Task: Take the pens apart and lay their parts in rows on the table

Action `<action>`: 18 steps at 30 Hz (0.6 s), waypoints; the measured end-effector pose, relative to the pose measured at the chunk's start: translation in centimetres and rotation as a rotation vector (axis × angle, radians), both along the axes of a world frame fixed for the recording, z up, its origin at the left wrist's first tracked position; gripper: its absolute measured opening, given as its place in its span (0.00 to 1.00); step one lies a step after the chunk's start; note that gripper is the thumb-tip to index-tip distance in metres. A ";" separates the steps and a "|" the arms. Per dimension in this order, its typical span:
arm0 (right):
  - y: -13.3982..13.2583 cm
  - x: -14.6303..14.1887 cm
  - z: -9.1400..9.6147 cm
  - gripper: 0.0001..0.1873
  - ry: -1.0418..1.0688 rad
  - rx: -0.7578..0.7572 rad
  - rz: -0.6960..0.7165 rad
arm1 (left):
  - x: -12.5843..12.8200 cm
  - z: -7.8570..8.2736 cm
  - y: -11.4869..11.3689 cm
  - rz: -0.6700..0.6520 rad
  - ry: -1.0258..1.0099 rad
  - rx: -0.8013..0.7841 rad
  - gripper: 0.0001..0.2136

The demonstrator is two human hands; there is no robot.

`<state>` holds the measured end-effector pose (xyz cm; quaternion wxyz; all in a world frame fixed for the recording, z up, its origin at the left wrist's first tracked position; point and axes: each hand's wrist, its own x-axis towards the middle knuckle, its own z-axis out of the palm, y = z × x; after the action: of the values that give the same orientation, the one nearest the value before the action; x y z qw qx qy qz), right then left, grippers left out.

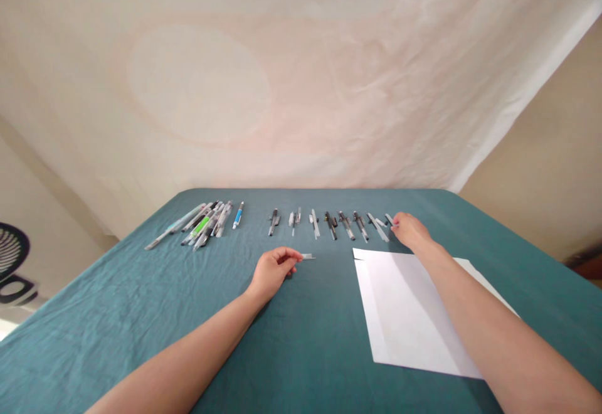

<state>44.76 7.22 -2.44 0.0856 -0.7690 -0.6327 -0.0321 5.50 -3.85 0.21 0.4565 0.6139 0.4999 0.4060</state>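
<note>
I've got the left hand (277, 270) pinching a slim translucent plastic piece (308, 256), pale and narrow, between thumb and fingertips, with its end poking out to the right near the middle of the table. The right hand (410, 231) is at the far right of the row, fingers curled down at a thin pale grey stick (389, 219); from here I can't tell whether it's gripping that or just touching it. Left forearm (197, 351) slants up from the bottom edge, right forearm (489, 320) crosses a flat, white, folded paper sheet (409, 313). Leftward runs a row of clear and black plastic pens (347, 224), then a blue-and-white pen (238, 215) beside a loose heap of clear, black and lime-green pens (202, 226). Everything's on lightly wrinkled teal cloth (141, 320), with creased cream fabric (320, 88) behind.
</note>
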 end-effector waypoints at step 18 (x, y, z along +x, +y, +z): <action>-9.8 -21.1 4.3 0.11 0.149 0.036 0.822 | -0.5 -0.7 0.5 0.103 -0.014 0.059 0.12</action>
<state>23.63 -2.54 1.90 0.1502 -0.4509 -0.8784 0.0497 5.03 -3.32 -0.47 0.4200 0.5977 0.5155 0.4479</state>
